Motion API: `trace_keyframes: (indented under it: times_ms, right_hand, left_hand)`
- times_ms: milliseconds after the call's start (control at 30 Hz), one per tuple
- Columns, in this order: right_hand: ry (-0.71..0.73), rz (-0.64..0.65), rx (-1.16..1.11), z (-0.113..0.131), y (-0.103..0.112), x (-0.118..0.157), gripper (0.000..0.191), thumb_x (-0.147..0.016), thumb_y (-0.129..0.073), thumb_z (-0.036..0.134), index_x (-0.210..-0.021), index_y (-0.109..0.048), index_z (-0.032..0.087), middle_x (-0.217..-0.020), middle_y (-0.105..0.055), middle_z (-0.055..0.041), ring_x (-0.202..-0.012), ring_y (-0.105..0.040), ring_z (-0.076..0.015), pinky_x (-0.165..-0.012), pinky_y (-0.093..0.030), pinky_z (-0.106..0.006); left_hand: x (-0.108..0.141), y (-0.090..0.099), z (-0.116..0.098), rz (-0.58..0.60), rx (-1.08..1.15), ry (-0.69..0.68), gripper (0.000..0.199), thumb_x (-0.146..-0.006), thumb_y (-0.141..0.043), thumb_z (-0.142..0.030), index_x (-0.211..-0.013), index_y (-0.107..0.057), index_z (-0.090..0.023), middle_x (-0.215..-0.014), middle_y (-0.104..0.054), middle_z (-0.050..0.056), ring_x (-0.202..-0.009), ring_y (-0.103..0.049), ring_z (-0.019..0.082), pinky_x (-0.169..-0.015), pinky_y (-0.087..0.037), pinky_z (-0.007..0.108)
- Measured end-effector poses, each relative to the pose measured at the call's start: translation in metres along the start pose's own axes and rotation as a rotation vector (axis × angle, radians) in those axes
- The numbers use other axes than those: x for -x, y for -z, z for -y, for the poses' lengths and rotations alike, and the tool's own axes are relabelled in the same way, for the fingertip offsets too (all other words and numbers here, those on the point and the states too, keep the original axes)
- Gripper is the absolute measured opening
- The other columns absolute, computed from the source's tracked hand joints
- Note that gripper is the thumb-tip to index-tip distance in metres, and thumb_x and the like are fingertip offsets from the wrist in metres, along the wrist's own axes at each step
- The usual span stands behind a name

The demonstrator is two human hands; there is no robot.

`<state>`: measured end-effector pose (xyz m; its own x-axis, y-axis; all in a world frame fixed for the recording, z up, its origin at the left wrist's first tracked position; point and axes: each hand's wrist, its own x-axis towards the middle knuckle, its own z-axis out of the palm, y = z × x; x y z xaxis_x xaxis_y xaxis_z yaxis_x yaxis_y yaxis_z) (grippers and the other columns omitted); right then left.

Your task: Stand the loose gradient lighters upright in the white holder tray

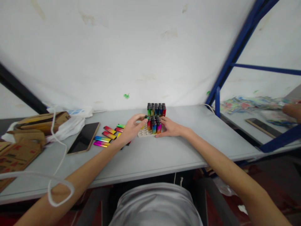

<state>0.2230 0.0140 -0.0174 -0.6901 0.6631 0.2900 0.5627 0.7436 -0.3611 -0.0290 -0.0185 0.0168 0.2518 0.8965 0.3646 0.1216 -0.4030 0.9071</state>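
A white tray with round holes sits mid-table, with several upright coloured lighters in its right part. My left hand is closed on a lighter with a black top, over the tray's left side. Against the tray's right edge and the lighters there rests my right hand, its fingers apart. Behind the tray stands a block of upright lighters. Several metallic coloured lighters lie loose on the table to the left, partly hidden by my left hand and forearm.
A phone lies at the left beside cardboard boxes and a white cable. Blue metal posts rise at the right. Beyond them are another phone, plastic packets and another person's hand.
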Motion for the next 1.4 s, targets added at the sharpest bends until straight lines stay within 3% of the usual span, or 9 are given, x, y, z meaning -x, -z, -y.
trace_keyframes:
  times_ms: [300,467,667,900,1033,1100,1200,1333,1400]
  right_hand:
    - [0.014,0.008,-0.017,-0.001,0.000,0.001,0.085,-0.080,-0.074,0.069,-0.142,-0.054,0.014,-0.138,-0.055,-0.0180,-0.128,-0.053,-0.0347,-0.113,-0.043,-0.053]
    - [0.027,0.016,-0.009,-0.001,0.001,0.001,0.083,-0.082,-0.074,0.067,-0.143,-0.053,0.015,-0.139,-0.055,-0.0173,-0.129,-0.052,-0.0344,-0.113,-0.043,-0.054]
    - [0.045,0.010,-0.019,-0.001,0.001,0.001,0.081,-0.081,-0.074,0.067,-0.141,-0.056,0.016,-0.138,-0.057,-0.0165,-0.128,-0.052,-0.0347,-0.114,-0.042,-0.054]
    - [0.026,0.013,-0.015,-0.002,0.000,0.002,0.078,-0.081,-0.072,0.071,-0.137,-0.059,0.018,-0.137,-0.057,-0.0166,-0.127,-0.053,-0.0367,-0.113,-0.042,-0.056]
    - [0.034,0.010,-0.022,-0.003,-0.001,0.002,0.080,-0.082,-0.072,0.070,-0.141,-0.056,0.018,-0.138,-0.056,-0.0164,-0.128,-0.052,-0.0357,-0.113,-0.042,-0.056]
    - [0.035,0.006,-0.020,-0.003,-0.001,0.002,0.081,-0.082,-0.072,0.069,-0.142,-0.055,0.017,-0.138,-0.056,-0.0166,-0.128,-0.053,-0.0352,-0.114,-0.042,-0.055]
    - [0.023,0.017,-0.012,-0.003,-0.001,0.002,0.081,-0.082,-0.071,0.071,-0.139,-0.057,0.016,-0.136,-0.056,-0.0172,-0.127,-0.053,-0.0353,-0.113,-0.042,-0.054]
    - [0.011,0.021,-0.024,-0.002,0.000,0.002,0.079,-0.081,-0.070,0.073,-0.135,-0.060,0.016,-0.134,-0.057,-0.0166,-0.126,-0.054,-0.0355,-0.113,-0.043,-0.054]
    - [0.006,0.011,-0.030,-0.002,0.000,0.002,0.078,-0.080,-0.071,0.073,-0.133,-0.061,0.016,-0.134,-0.057,-0.0163,-0.125,-0.054,-0.0356,-0.112,-0.044,-0.054]
  left_hand:
    - [0.005,0.009,-0.001,0.174,-0.320,-0.142,0.029,-0.086,-0.072,-0.038,-0.106,-0.076,-0.019,-0.099,-0.075,0.008,-0.083,-0.069,0.022,-0.085,-0.054,0.032]
    - [0.008,0.008,-0.006,0.217,-0.339,-0.104,0.027,-0.087,-0.070,-0.037,-0.107,-0.074,-0.020,-0.092,-0.077,0.007,-0.083,-0.071,0.025,-0.084,-0.053,0.033]
    - [0.006,0.007,0.000,0.198,-0.333,-0.089,0.021,-0.085,-0.073,-0.039,-0.094,-0.074,-0.020,-0.082,-0.077,0.007,-0.077,-0.071,0.024,-0.079,-0.055,0.034]
    - [0.005,0.006,0.018,0.158,-0.138,0.023,0.028,-0.080,-0.079,-0.043,-0.079,-0.066,-0.019,-0.071,-0.075,0.007,-0.064,-0.071,0.021,-0.064,-0.056,0.031]
    - [0.006,0.008,-0.001,0.207,-0.357,-0.136,0.021,-0.080,-0.078,-0.038,-0.073,-0.072,-0.019,-0.075,-0.076,0.006,-0.070,-0.069,0.020,-0.073,-0.055,0.031]
    - [0.004,0.020,-0.016,0.159,-0.428,-0.204,0.018,-0.083,-0.072,-0.036,-0.077,-0.075,-0.020,-0.083,-0.077,0.006,-0.080,-0.070,0.021,-0.084,-0.054,0.031]
    - [-0.004,0.058,-0.026,0.050,-0.521,-0.164,0.018,-0.084,-0.067,-0.034,-0.083,-0.076,-0.019,-0.085,-0.077,0.006,-0.082,-0.069,0.022,-0.087,-0.051,0.031]
    - [-0.010,0.131,-0.012,0.025,-0.824,0.179,0.015,-0.067,-0.077,-0.031,-0.077,-0.074,-0.021,-0.070,-0.073,0.004,-0.070,-0.065,0.022,-0.073,-0.048,0.029]
    - [-0.007,0.162,-0.003,0.077,-0.919,0.365,0.020,-0.060,-0.082,-0.034,-0.072,-0.071,-0.022,-0.065,-0.070,0.003,-0.065,-0.063,0.022,-0.064,-0.045,0.027]
